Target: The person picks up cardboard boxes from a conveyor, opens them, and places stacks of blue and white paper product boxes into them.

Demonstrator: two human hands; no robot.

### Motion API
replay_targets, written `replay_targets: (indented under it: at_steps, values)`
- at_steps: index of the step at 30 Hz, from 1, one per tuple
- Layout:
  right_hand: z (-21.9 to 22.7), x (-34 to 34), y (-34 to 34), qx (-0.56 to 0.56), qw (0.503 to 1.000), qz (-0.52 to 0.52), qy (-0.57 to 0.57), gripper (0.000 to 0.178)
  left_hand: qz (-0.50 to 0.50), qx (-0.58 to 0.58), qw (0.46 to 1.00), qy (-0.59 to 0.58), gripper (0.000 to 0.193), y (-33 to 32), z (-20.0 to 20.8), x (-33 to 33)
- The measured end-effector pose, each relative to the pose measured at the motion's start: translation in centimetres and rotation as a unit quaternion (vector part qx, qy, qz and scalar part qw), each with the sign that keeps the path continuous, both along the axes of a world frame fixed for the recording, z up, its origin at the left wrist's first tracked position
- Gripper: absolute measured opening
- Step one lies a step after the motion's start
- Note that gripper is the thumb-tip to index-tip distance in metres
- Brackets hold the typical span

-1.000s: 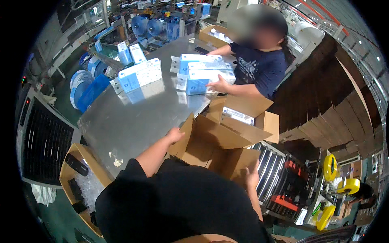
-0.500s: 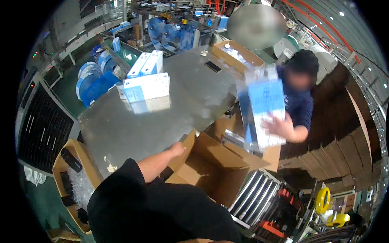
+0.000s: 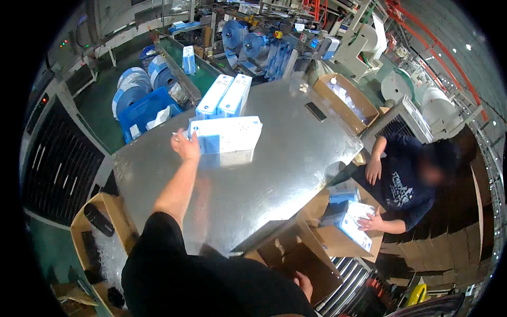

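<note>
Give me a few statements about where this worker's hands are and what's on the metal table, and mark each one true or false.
1. The left hand touches the stack of white-and-blue boxes on the metal table. True.
2. The right hand is up on the table too. False: it is low, at the open cardboard carton by the table's near edge.
3. Two more boxes lie side by side beyond the stack. True.
4. The co-worker is lifting boxes off the table. False: that person's hands are at boxes in a carton beside the table.
5. The table holds only the boxes. False: a dark flat object lies near the far corner.
</note>
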State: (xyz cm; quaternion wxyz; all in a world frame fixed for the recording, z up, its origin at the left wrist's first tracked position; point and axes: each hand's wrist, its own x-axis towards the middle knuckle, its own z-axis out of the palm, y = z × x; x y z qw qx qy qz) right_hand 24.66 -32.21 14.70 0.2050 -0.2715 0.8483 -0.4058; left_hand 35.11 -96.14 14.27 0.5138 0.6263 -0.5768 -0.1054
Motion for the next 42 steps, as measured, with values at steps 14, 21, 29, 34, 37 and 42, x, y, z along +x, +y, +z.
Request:
replay_targets:
  at_steps: [14,21,29,34,37,42]
  values:
    - [5.6,2.0,-7.4,0.221,0.966,-0.113,-0.069,0.022,-0.161,0.334,0.920,-0.129,0.087,-16.5,8.1,-12.3]
    - [8.2,-2.0,-9.2,0.156,0.983,-0.008,0.092,0.021,-0.329,0.329,0.862,-0.202,0.116,-18.6,3.8,-14.9]
    - [3.3,-10.8,-34.6,-0.132,0.966,-0.011,-0.223,0.059,-0.519,0.310,0.747,-0.278,0.124,-5.3,5.7,-9.9]
    - [0.5,-8.1,-32.3,-0.010,0.981,0.032,-0.190,0.070,-0.519,0.274,0.761,-0.277,0.118,6.0,4.3,-0.9]
    - [4.5,-3.7,-28.3,0.149,0.948,0.084,-0.269,0.068,-0.555,0.376,0.728,-0.142,0.097,8.8,5.0,9.2]
    - [1.9,-2.8,-28.9,0.087,0.765,0.259,-0.583,0.088,-0.439,0.700,0.558,0.079,0.053,12.4,6.7,15.4]
